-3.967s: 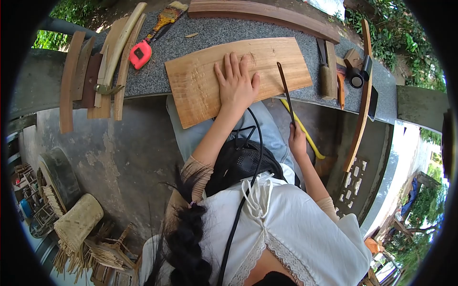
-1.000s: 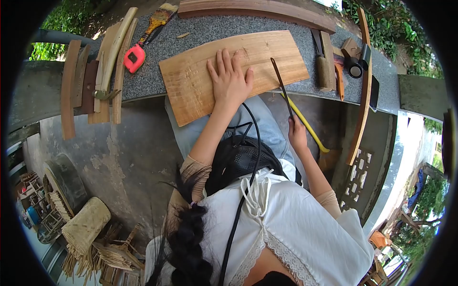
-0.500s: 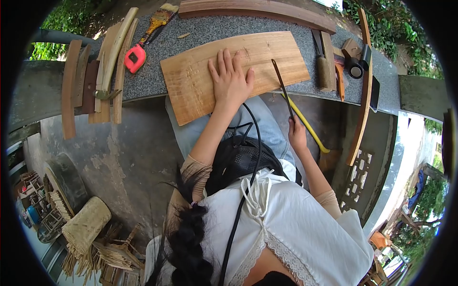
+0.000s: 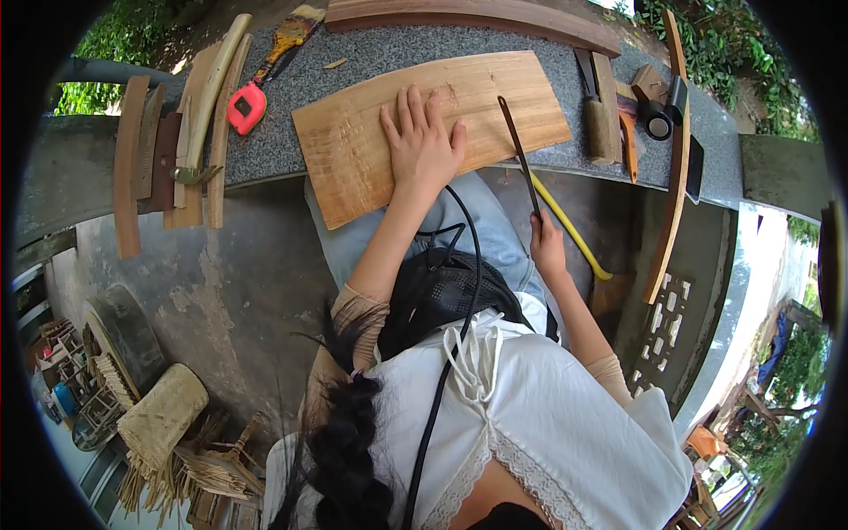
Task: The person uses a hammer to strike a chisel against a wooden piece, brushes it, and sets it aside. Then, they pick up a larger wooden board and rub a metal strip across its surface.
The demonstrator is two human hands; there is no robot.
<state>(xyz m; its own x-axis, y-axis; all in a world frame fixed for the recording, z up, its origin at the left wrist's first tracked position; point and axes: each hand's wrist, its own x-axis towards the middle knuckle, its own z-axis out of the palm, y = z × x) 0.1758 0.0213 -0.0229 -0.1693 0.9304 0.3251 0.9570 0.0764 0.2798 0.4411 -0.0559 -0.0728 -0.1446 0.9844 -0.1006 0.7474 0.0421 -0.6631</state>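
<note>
A curved-edged wooden board (image 4: pixel 353 181) lies on the granite tabletop, its near edge overhanging toward my lap. My left hand (image 4: pixel 422 146) rests flat on it, fingers spread. Chisel-like marks and scratches show in the board's surface. My right hand (image 4: pixel 548 245) is wrapped around the lower end of a long, thin dark tool (image 4: pixel 519 150) with a rounded tip. The tool points away from me, and its upper part overlaps the board's right half in this view. Its exact kind I cannot tell.
On the granite table (image 4: pixel 265 159) are a pink tape measure (image 4: pixel 246 108), a paintbrush (image 4: pixel 293 35), a hammer (image 4: pixel 196 174) and wood strips at left. A chisel (image 4: pixel 594 115) and a wooden mallet-like block (image 4: pixel 604 115) lie right. A yellow handle (image 4: pixel 572 230) slants below the edge.
The view has shifted very slightly. My left hand stays flat on the board, and my right hand keeps its grip on the dark tool, nearly in the same place.
</note>
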